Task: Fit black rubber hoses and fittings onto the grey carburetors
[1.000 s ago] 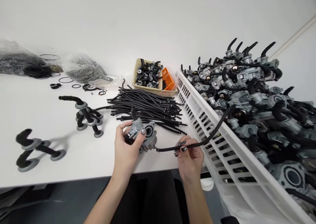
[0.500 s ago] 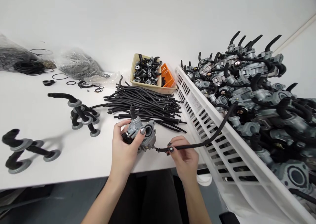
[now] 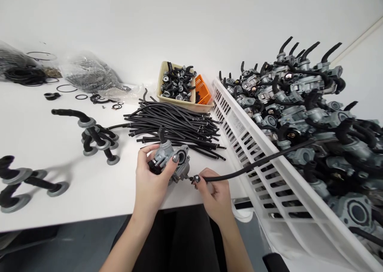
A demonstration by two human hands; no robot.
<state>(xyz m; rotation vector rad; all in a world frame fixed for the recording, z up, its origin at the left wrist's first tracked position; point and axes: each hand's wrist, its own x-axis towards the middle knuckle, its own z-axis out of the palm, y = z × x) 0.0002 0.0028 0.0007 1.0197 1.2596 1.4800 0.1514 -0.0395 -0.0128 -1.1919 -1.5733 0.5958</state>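
My left hand (image 3: pixel 154 174) is closed around a grey metal carburetor (image 3: pixel 182 166), held just above the white table near its front edge. A short black rubber tube sticks up from the carburetor's top. My right hand (image 3: pixel 214 190) pinches a long black rubber hose (image 3: pixel 236 173) close to its end, beside the small nozzle at the carburetor's lower right. Fingertips hide whether the hose end is on the nozzle. From there the hose runs right, over the rim of the white crate. Behind the carburetor lies a pile of black hoses (image 3: pixel 179 122).
A white slatted crate (image 3: pixel 251 144) on the right is heaped with carburetors (image 3: pixel 299 104). At the back stand a cream bin (image 3: pixel 163 78) of small capped parts and an orange basket (image 3: pixel 203 90). Black tubes with grey caps (image 3: pixel 103 144), rings and plastic bags (image 3: pixel 86 72) occupy the left.
My right hand has shifted left and its grip is nearer the hose end. The free length of hose has swung out farther right over the crate. The left hand's hold looks unchanged.
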